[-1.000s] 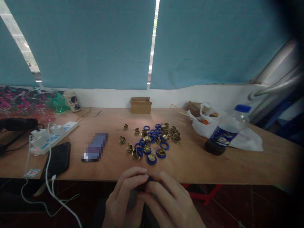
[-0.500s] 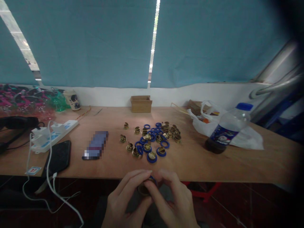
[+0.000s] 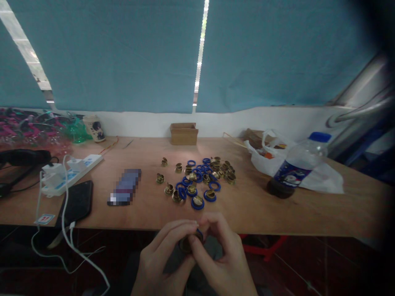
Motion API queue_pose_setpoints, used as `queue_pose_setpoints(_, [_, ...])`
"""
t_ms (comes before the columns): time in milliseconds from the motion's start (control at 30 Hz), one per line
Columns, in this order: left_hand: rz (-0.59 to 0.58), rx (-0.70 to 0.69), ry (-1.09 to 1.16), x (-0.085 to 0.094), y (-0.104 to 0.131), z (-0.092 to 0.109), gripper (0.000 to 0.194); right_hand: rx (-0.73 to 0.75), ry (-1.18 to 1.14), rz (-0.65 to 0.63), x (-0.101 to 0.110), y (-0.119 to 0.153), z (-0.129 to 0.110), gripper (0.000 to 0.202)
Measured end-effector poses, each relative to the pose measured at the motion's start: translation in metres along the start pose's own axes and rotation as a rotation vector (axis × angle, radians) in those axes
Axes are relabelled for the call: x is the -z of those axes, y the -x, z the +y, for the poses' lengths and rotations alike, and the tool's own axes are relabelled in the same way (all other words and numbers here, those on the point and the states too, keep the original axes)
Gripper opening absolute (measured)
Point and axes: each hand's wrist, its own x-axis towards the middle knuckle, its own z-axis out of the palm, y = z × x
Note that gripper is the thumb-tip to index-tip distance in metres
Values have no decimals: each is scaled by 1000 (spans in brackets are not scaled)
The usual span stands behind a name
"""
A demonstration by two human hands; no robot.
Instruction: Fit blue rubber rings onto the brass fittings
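Observation:
Just in front of the table's near edge, both my hands meet around one small round brass fitting with a blue ring at its rim. My left hand is closed on the fitting from the left, fingers over the top and thumb below. Pressing at the blue ring are the thumb and fingertips of my right hand. Fingers cover much of the piece. Beyond them on the table lie several loose brass fittings and blue rings, some fittings sitting inside rings.
A small cardboard box stands at the back. To the right are a cola bottle and a white plastic bag. Leftward lie a phone, a black phone-like slab and a power strip with hanging cables.
My right hand's index finger has risen slightly and its thumb has shifted on the ring. My left hand stays nearly still around the fitting. The camera view has moved slightly.

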Motion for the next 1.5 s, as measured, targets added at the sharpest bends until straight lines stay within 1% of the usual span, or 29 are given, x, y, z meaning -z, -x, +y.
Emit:
queue_pose_setpoints(167, [-14,4,6,0,1,-1,49,-18,-31,-19,1,0,-2,7])
queue_pose_setpoints(300, [8,22,18,-1,1,1,49,-57,-57,-19,-1,-3,-5,7])
queue_pose_setpoints(433, [-12,48,6,2,0,-1,47,-88,-77,-28,-3,-5,-6,5])
queue_pose_setpoints(533, [-7,111,-55,6,1,-13,47,-105,-79,14,-1,-5,1,6])
queue_pose_setpoints(567, [11,142,-82,7,2,-18,48,-120,-82,34,1,-5,4,7])
queue_pose_setpoints(667, [82,309,-124,11,7,-37,59,-191,-84,86,9,-5,16,13])
queue_pose_setpoints(700, [101,358,-145,12,8,-43,57,-215,-87,97,12,-5,20,16])
queue_pose_setpoints(767, [109,413,-193,14,11,-53,42,-247,-93,124,18,-4,29,19])
queue_pose_setpoints(833, [95,438,-237,16,13,-61,32,-266,-87,145,23,-4,37,21])
queue_pose_setpoints(867, [86,445,-257,17,13,-64,30,-272,-77,156,25,-4,41,21])
queue_pose_setpoints(1000, [41,436,-328,19,16,-74,33,-283,3,177,32,-6,51,20])
queue_pose_setpoints(1100, [15,378,-384,19,19,-80,35,-268,66,146,33,-8,56,22])
queue_pose_setpoints(1167, [18,349,-397,18,20,-83,34,-256,104,110,32,-9,59,22])
queue_pose_setpoints(1333, [24,330,-353,16,21,-88,30,-206,169,62,20,-14,59,20])
queue_pose_setpoints(1500, [46,291,-446,17,21,-94,27,-150,189,-17,0,-21,51,15])
